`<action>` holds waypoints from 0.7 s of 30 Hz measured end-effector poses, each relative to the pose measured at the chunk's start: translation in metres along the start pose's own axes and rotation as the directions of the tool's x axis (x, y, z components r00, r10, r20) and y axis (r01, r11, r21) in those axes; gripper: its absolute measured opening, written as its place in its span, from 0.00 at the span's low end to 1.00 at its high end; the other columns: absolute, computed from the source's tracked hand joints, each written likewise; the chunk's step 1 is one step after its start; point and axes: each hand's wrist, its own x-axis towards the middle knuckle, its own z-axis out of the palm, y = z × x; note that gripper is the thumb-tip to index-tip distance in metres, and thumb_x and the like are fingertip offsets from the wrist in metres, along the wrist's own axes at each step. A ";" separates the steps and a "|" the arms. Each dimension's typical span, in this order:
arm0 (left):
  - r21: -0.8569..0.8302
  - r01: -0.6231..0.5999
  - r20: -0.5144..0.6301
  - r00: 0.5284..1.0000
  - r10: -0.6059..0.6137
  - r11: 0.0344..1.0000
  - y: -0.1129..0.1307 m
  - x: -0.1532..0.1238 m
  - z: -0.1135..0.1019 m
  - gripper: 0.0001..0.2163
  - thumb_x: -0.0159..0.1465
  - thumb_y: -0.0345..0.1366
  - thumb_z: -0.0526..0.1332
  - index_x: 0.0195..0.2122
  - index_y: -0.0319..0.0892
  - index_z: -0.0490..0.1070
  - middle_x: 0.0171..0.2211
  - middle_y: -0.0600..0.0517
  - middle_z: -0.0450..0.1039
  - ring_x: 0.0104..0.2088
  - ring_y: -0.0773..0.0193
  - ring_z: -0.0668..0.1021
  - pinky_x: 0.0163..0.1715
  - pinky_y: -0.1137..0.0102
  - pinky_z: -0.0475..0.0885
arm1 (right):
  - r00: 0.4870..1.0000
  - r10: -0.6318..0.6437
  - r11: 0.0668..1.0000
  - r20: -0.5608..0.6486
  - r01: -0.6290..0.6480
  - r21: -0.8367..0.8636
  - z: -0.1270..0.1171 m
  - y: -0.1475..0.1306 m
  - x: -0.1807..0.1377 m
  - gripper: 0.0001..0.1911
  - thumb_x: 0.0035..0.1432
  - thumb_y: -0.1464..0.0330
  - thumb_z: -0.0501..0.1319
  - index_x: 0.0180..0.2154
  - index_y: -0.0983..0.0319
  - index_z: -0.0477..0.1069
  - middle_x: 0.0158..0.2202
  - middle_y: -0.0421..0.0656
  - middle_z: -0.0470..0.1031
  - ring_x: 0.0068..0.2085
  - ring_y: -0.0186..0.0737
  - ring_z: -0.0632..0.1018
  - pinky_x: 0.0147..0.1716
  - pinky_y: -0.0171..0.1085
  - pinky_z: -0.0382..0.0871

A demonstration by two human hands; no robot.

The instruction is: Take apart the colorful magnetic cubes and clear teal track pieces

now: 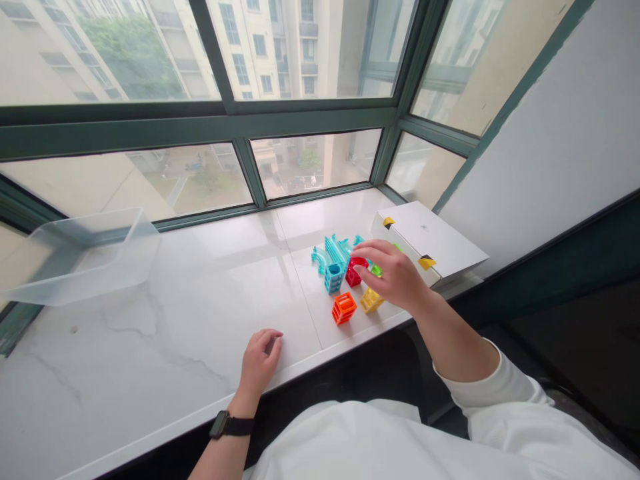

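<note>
My right hand [390,270] hovers over a cluster of coloured plastic toy blocks, thumb and fingers apart. A red block [354,275] shows behind and between the fingers, partly covered; whether they touch it I cannot tell. Around it are a blue openwork block [333,279], an orange block [344,309], a yellow block [371,301] and green pieces [377,271], partly hidden by my hand. Clear teal track-like pieces [336,251] lie behind. My left hand [261,360] rests near the counter's front edge, loosely curled, a gap between thumb and fingers, holding nothing.
A translucent plastic bin [100,267] sits at the far left of the white marbled counter [210,293]. A white box [435,237] with yellow-and-black tape stands at the right by the wall. Green-framed windows [310,123] run along the back.
</note>
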 end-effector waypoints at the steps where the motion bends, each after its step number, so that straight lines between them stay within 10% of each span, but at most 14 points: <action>1: 0.001 0.000 -0.001 1.000 0.000 1.000 0.000 0.000 0.000 0.09 0.72 0.42 0.58 0.42 0.49 0.78 0.43 0.49 0.81 0.47 0.53 0.80 0.49 0.59 0.75 | 0.999 -0.038 0.998 -0.020 0.039 0.057 0.000 -0.007 -0.010 0.11 0.70 0.67 0.62 0.51 0.54 0.80 0.50 0.45 0.82 0.53 0.47 0.81 0.57 0.49 0.78; 6: 0.005 0.008 -0.001 1.000 -0.008 1.000 0.002 0.000 -0.001 0.09 0.71 0.42 0.59 0.42 0.49 0.78 0.43 0.49 0.81 0.46 0.53 0.80 0.47 0.58 0.76 | 0.993 -0.121 0.949 -0.004 0.117 0.294 0.025 -0.027 -0.076 0.11 0.69 0.70 0.61 0.48 0.52 0.80 0.40 0.43 0.83 0.41 0.43 0.84 0.42 0.42 0.82; 12: 0.000 0.000 0.005 1.000 0.000 1.000 0.003 0.000 0.000 0.10 0.72 0.42 0.58 0.42 0.48 0.78 0.44 0.48 0.81 0.47 0.52 0.79 0.50 0.56 0.75 | 0.957 0.280 0.925 -0.073 -0.249 0.288 0.109 -0.016 -0.183 0.08 0.70 0.69 0.58 0.39 0.55 0.76 0.33 0.42 0.79 0.35 0.44 0.82 0.37 0.43 0.81; 15: 0.006 0.002 0.007 1.000 -0.002 1.000 0.004 -0.001 -0.001 0.09 0.72 0.41 0.58 0.42 0.48 0.78 0.44 0.48 0.81 0.48 0.53 0.79 0.51 0.56 0.75 | 0.874 0.465 0.870 -0.140 -0.422 0.255 0.147 -0.005 -0.218 0.06 0.68 0.64 0.61 0.46 0.55 0.73 0.40 0.45 0.78 0.40 0.47 0.83 0.41 0.48 0.84; 21: -0.003 0.007 0.007 1.000 -0.007 1.000 0.004 -0.002 0.001 0.09 0.72 0.42 0.58 0.43 0.48 0.77 0.43 0.48 0.80 0.46 0.53 0.80 0.50 0.55 0.76 | 0.834 0.493 0.862 -0.249 -0.429 0.272 0.186 0.010 -0.201 0.37 0.66 0.59 0.66 0.70 0.58 0.56 0.68 0.59 0.66 0.67 0.59 0.73 0.65 0.61 0.73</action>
